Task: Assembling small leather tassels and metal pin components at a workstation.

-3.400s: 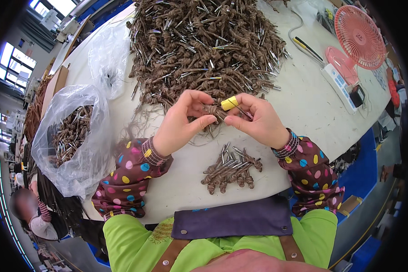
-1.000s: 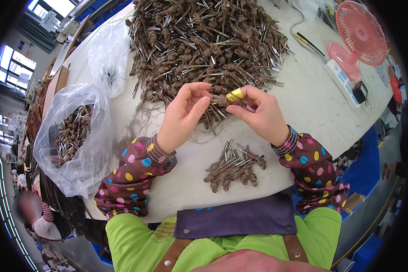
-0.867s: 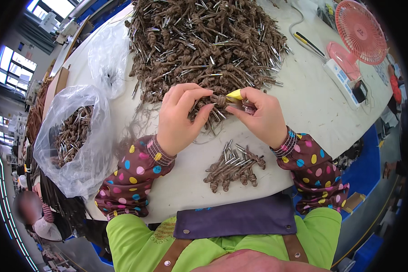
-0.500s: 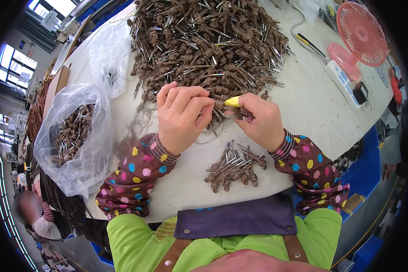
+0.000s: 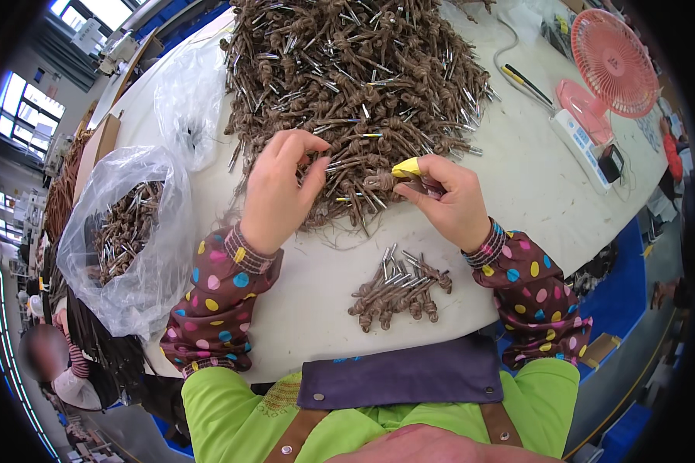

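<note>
A large heap of brown knotted cords (image 5: 347,85) with silvery metal tips covers the far middle of the table. At its near edge, my left hand (image 5: 274,193) is open, thumb and curled fingers apart, with loose cords behind the gap. My right hand (image 5: 457,199) is closed in a pinch at the end of a brown knotted cord (image 5: 380,182). Yellow wrapping (image 5: 406,167) covers one of its fingertips. What else lies inside that grip is too dark to make out. Nearer to me, a small bunch of knotted cords (image 5: 398,293) lies on the table.
On the left stands a clear plastic bag (image 5: 174,262) with more cords inside, a second clear bag (image 5: 181,85) behind it. At the far right are a pink fan (image 5: 614,62), a white power strip (image 5: 583,147) and a black-and-yellow cutter (image 5: 525,81). A person (image 5: 77,370) sits at left.
My left hand has come away from the cord, moving left and opening. My right hand has shifted slightly right and down, and the metal blade seen in it earlier no longer shows clearly.
</note>
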Action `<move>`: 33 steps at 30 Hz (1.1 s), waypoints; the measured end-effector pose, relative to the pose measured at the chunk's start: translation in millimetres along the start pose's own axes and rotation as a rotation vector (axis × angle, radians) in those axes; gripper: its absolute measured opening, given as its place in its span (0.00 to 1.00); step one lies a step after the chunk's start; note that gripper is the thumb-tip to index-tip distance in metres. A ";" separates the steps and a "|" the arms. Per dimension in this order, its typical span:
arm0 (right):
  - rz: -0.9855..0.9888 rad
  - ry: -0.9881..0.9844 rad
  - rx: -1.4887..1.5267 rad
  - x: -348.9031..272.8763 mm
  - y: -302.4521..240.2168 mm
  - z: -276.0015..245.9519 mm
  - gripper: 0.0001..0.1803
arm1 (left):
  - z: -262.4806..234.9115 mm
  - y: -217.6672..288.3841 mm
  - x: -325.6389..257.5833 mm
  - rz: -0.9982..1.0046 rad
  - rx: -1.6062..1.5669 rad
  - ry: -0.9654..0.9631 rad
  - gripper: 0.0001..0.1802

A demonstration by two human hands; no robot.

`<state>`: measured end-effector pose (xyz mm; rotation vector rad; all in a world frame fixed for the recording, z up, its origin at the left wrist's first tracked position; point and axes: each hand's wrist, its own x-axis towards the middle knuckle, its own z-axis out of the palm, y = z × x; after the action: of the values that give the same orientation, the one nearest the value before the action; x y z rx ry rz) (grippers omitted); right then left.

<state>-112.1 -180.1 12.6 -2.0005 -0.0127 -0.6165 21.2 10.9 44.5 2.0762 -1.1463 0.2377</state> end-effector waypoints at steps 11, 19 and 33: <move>-0.249 0.095 -0.225 -0.9 -0.5 3.7 0.17 | 15.5 25.0 -13.1 0.360 0.177 0.130 0.12; -0.403 0.094 -0.398 -3.0 6.9 5.4 0.19 | 16.0 26.6 -11.8 0.308 0.136 0.093 0.10; 0.220 0.017 0.224 -2.1 5.1 5.3 0.11 | 2.8 1.9 0.0 0.152 0.082 0.075 0.08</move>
<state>-110.4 -177.7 5.5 -1.7505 0.1412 -0.4689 19.2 8.4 43.5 2.0344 -1.2690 0.4391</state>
